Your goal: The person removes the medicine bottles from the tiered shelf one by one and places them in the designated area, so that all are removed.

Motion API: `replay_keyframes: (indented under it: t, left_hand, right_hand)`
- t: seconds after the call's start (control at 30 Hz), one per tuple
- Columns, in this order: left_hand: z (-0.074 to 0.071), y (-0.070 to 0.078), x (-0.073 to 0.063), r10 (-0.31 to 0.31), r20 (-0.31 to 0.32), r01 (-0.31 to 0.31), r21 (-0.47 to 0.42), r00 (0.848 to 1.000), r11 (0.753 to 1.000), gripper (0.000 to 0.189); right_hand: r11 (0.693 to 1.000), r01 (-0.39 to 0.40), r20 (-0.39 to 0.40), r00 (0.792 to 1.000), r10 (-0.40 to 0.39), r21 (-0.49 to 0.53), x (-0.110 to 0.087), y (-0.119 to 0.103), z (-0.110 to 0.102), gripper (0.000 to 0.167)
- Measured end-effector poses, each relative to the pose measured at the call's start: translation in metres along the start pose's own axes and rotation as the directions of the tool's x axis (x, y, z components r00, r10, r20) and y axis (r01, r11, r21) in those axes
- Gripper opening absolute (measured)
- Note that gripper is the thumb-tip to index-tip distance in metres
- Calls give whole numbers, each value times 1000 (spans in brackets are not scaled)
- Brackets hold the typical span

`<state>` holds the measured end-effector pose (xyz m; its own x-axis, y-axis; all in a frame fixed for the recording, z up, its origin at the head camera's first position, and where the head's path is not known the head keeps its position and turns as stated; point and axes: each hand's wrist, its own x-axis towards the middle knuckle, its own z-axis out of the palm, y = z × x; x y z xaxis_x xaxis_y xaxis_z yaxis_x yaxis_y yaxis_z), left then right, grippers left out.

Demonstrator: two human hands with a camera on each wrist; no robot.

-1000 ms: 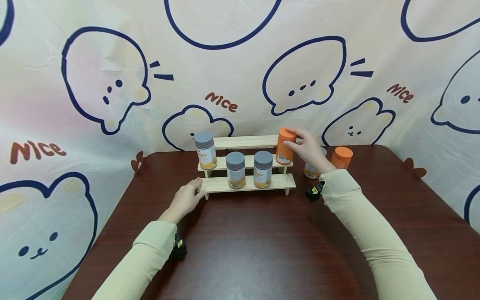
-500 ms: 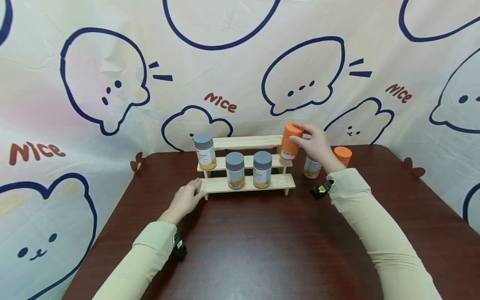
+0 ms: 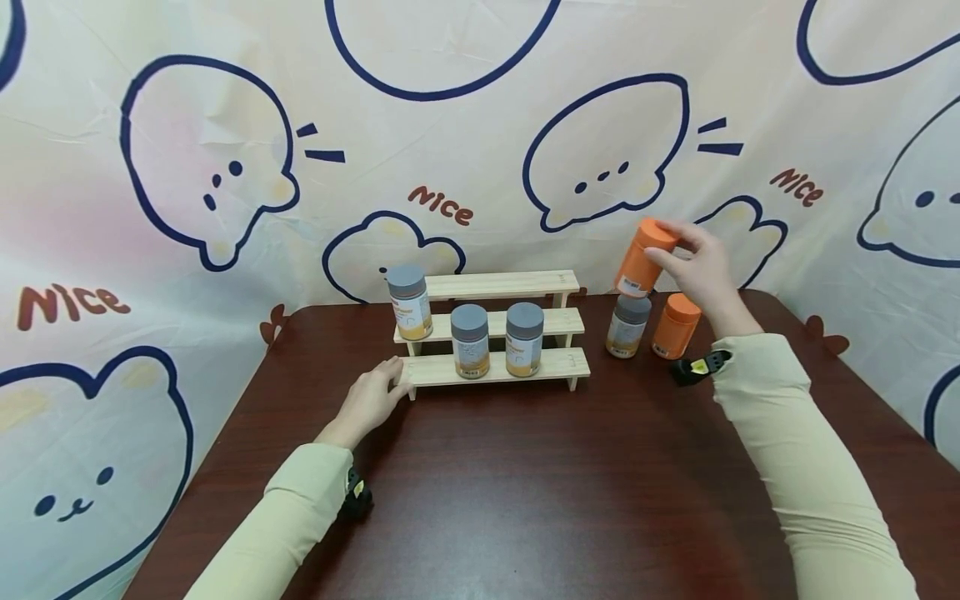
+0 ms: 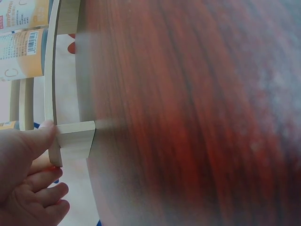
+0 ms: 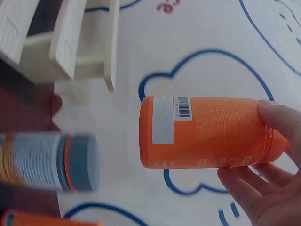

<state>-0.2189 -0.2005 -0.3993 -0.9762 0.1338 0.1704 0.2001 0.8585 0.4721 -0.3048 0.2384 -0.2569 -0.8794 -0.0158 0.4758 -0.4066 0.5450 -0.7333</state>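
Note:
My right hand (image 3: 703,265) grips an orange bottle (image 3: 642,257) near its cap and holds it tilted in the air, right of the rack. In the right wrist view the thumb and fingers (image 5: 240,190) lie round the cap end of that bottle. My left hand (image 3: 369,403) pinches the left end of the lowest step of the wooden rack (image 3: 427,369); the left wrist view shows the thumb (image 4: 41,136) on the board and fingers beneath. Grey-lidded jars stand on the rack: one jar (image 3: 410,304) on the middle step, two on the lowest, including the jar (image 3: 524,340).
On the table right of the rack stand a grey-lidded jar (image 3: 628,327) and a second orange bottle (image 3: 676,327), close together. The dark wooden table (image 3: 480,483) reaches a printed cloth backdrop (image 3: 480,150) behind and at the sides.
My right hand has lifted the orange bottle off the rack's middle step and carried it right and up, tilting it. The left hand has stayed on the rack.

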Motion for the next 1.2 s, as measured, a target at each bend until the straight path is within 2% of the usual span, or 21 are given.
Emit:
replay_keyframes:
  t: [0.13, 0.23, 0.27, 0.33, 0.4, 0.47, 0.5, 0.6, 0.67, 0.8, 0.97, 1.13, 1.2]
  left_hand:
    - [0, 0, 0, -7, 7, 7, 0, 1000, 1000, 49]
    - [0, 0, 0, -13, 13, 13, 3, 1000, 1000, 49]
    - [0, 0, 0, -14, 13, 14, 4, 1000, 1000, 49]
    - [0, 0, 0, -13, 11, 13, 5, 1000, 1000, 49]
    - [0, 0, 0, -12, 10, 12, 6, 1000, 1000, 49]
    - [0, 0, 0, -14, 11, 14, 5, 1000, 1000, 49]
    - [0, 1, 0, -15, 12, 15, 5, 1000, 1000, 50]
    - [0, 1, 0, -19, 15, 19, 1, 1000, 1000, 50]
    - [-1, 1, -1, -19, 14, 19, -3, 1000, 1000, 50]
    - [-1, 1, -1, -18, 11, 18, -4, 1000, 1000, 50]
    - [0, 0, -1, -17, 10, 17, 7, 1000, 1000, 48]
    - [0, 0, 1, -1, -2, 1, 4, 1000, 1000, 18]
    - [0, 0, 1, 5, -7, -5, 1, 1000, 1000, 18]
  right_hand:
    - [997, -78, -54, 996, 77, -21, 1, 12, -19, 53]
    - [992, -127, -94, 987, 127, 7, 8, 37, -33, 55]
    - [990, -119, -98, 987, 127, 79, 13, 56, -39, 54]
    - [984, -141, -115, 981, 154, 111, 20, 80, -49, 55]
    - [978, -169, -125, 975, 184, 124, 22, 93, -57, 56]
    - [973, -203, -137, 967, 216, 108, 19, 92, -63, 57]
    - [969, -240, -152, 957, 245, 50, 12, 80, -64, 56]
    - [956, -291, -176, 940, 293, 39, -1, 60, -68, 54]
    - [945, -325, -190, 926, 326, 36, -6, 56, -70, 54]
    - [930, -367, -203, 911, 360, 5, -10, 70, -72, 57]
    - [930, -361, -217, 916, 338, -74, -16, 90, -70, 60]
    - [926, -364, -184, 922, 341, -103, -25, 107, -64, 60]
    - [921, -375, -158, 921, 357, -104, -28, 114, -60, 60]
